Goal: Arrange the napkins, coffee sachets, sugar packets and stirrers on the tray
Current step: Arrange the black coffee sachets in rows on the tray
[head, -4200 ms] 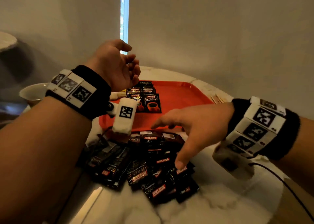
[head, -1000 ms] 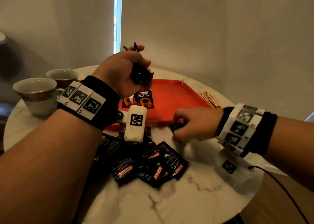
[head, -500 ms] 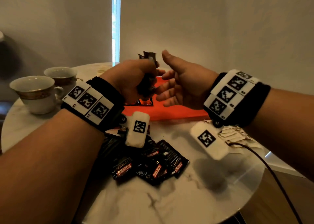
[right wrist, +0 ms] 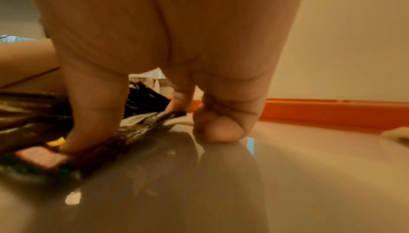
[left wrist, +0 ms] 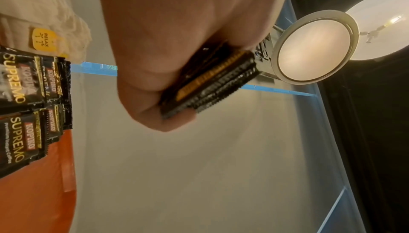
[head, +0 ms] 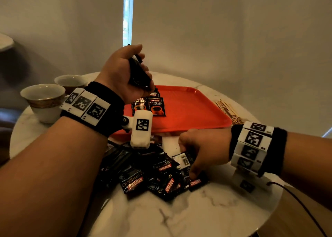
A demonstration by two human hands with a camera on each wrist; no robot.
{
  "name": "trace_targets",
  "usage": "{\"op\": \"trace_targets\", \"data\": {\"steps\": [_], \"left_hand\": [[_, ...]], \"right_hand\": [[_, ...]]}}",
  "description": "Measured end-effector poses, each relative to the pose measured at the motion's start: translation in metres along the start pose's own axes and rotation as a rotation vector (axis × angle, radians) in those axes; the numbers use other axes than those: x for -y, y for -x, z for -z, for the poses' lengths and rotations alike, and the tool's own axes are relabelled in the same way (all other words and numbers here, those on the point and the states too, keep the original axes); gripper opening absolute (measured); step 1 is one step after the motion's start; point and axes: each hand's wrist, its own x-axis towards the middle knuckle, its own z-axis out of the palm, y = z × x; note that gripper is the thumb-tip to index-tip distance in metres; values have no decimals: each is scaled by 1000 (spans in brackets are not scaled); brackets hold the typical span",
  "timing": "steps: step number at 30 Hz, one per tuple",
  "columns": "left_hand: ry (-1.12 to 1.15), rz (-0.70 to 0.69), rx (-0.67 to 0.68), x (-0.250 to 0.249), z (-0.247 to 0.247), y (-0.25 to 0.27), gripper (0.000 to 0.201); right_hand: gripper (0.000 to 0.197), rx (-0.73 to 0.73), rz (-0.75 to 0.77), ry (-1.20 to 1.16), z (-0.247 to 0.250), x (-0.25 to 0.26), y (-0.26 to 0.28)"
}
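My left hand (head: 142,71) is raised over the near left part of the orange tray (head: 190,109) and grips a stack of black coffee sachets (head: 139,75). The stack's serrated edges (left wrist: 212,81) stick out of the fist in the left wrist view. Several sachets (head: 149,104) lie in rows on the tray. My right hand (head: 188,159) is down at the loose sachet pile (head: 152,175) on the table. It pinches one sachet (head: 183,160), barcode side up, between thumb (right wrist: 88,124) and fingers. Wooden stirrers (head: 227,111) lie right of the tray.
Two cups (head: 43,98) (head: 70,80) stand at the table's left. A white napkin bundle with a yellow label (left wrist: 44,20) lies beyond the tray's sachets. The round marble table (head: 197,209) ends close on the right and front. A cable (head: 305,206) trails from my right wrist.
My right hand has dropped from beside the left hand down to the pile and taken hold of a sachet. The left hand still holds its stack, slightly higher.
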Motion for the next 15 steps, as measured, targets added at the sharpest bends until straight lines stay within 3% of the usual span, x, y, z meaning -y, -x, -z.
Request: {"op": "trace_targets", "data": {"steps": [5, 7, 11, 15], "left_hand": [[-98, 126, 81, 3, -5, 5, 9], [-166, 139, 101, 6, -7, 6, 15], [-237, 178, 204, 11, -13, 8, 25], [-294, 261, 430, 20, -20, 13, 53]], "right_hand": [[21, -86, -110, -195, 19, -23, 2], [21, -210, -125, -447, 33, -30, 2], [34, -544, 150, -1088, 71, -21, 4], [36, -656, 310, -1085, 88, 2, -2]]}}
